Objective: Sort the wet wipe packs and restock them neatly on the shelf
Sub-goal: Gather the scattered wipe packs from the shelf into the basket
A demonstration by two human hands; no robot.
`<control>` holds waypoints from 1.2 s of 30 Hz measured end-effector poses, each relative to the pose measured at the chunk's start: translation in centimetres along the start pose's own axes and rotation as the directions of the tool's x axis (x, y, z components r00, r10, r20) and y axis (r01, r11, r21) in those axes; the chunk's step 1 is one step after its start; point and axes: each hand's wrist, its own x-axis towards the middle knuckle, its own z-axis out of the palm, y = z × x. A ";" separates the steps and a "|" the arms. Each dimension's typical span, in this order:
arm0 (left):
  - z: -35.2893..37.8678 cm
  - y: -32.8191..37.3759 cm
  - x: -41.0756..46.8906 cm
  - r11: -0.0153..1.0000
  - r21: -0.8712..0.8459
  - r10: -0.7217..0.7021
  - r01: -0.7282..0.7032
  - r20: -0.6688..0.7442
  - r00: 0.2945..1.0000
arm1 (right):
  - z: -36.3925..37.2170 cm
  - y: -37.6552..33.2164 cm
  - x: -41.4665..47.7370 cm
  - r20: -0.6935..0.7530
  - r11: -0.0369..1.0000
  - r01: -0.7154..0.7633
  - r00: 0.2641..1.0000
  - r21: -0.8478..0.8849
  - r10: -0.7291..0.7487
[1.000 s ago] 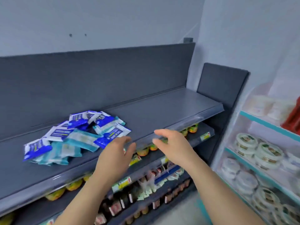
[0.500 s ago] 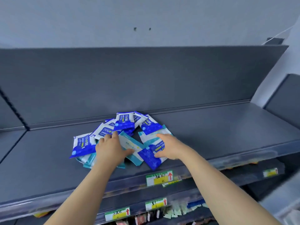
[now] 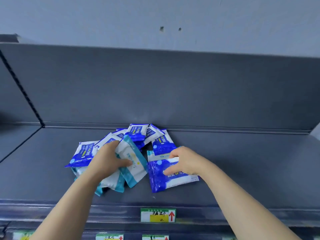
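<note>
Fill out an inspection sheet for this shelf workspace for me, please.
Surface: dark grey shelf, flat.
Job's things: wet wipe packs, blue and teal mixed, in one overlapping pile reaching the back panel; unsorted.
Clutter: nothing seen.
Grippers: left hand grips a teal-edged pack; right hand grips a blue pack at the pile's front.
Cables: nothing seen.
Surroundings: price label on the shelf's front edge; pale wall with two small holes.

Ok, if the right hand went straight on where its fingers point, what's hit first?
Probably the teal-edged wipe pack held by the left hand, just beyond the fingertips of the right hand; depth is unclear.
</note>
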 end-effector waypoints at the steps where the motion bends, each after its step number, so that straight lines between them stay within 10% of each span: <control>1: -0.4 0.3 0.3 0.999 -0.050 0.000 0.000 -0.010 1.000 | -0.7 0.0 0.3 -0.033 0.998 0.010 0.999 0.060 -0.008; 8: 0.4 2.4 5.0 0.906 -0.421 -0.108 0.035 -0.151 0.983 | -1.0 0.7 3.1 -0.060 0.999 -0.020 0.998 0.035 0.022; 15: 4.1 1.9 10.3 0.933 0.342 -0.111 0.107 -0.008 0.994 | -0.9 1.5 3.3 -0.030 0.999 0.009 1.000 0.037 -0.008; 22: 4.4 2.3 10.3 0.946 0.324 0.020 0.006 -0.076 0.997 | -1.0 2.3 3.3 -0.037 0.998 0.067 0.997 -0.017 -0.068; 26: 4.8 2.3 10.2 0.999 0.031 -0.005 0.009 -0.123 0.992 | -1.5 2.0 3.5 -0.005 0.999 0.039 0.999 -0.030 -0.039; 36: 4.0 1.5 9.7 0.987 0.153 -0.041 0.046 -0.038 0.998 | -1.4 3.3 2.5 -0.066 0.993 0.075 0.994 -0.090 -0.081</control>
